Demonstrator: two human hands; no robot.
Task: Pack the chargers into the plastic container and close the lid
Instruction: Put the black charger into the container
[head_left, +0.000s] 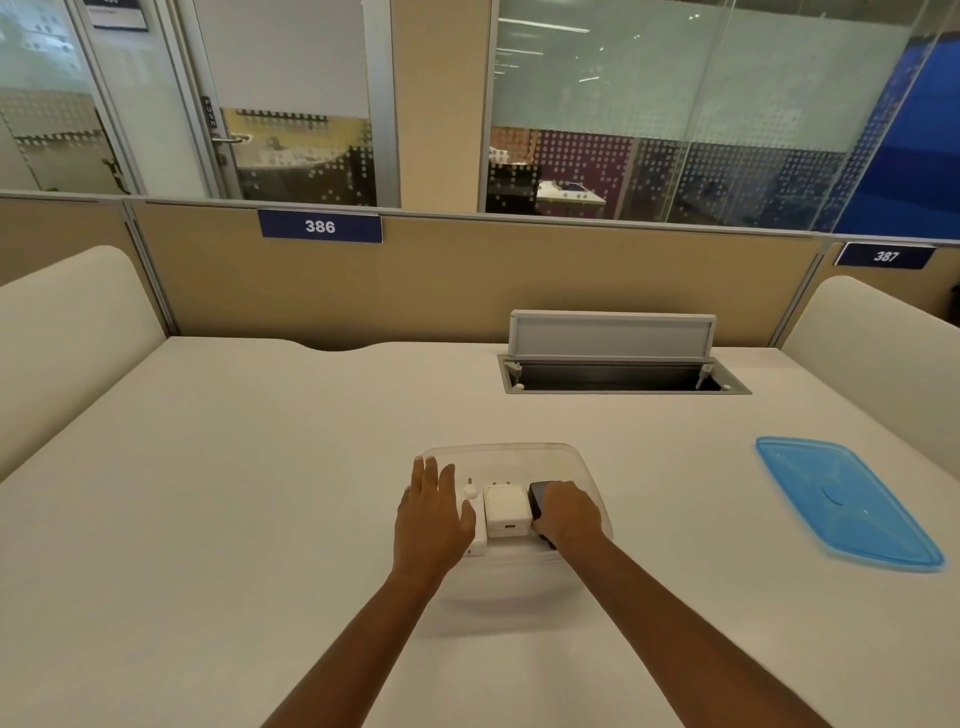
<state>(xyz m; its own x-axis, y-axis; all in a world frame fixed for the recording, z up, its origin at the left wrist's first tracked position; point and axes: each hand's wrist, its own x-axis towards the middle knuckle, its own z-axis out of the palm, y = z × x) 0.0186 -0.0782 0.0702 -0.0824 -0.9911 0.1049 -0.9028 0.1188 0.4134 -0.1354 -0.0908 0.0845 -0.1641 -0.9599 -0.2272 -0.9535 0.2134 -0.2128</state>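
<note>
A clear plastic container (506, 453) sits on the white table in front of me. Inside it lie a white charger (506, 510) in the middle, a smaller white charger (471, 493) to its left and a black charger (537, 498) on the right. My right hand (569, 512) is inside the container, closed over the black charger. My left hand (434, 512) rests flat on the container's left side with its fingers spread, partly covering the small white charger. The blue lid (844, 501) lies flat on the table, far right.
An open cable hatch (618, 376) with a raised grey flap is set into the table behind the container. Beige partition panels (441, 280) and cushioned side dividers (67, 332) enclose the desk.
</note>
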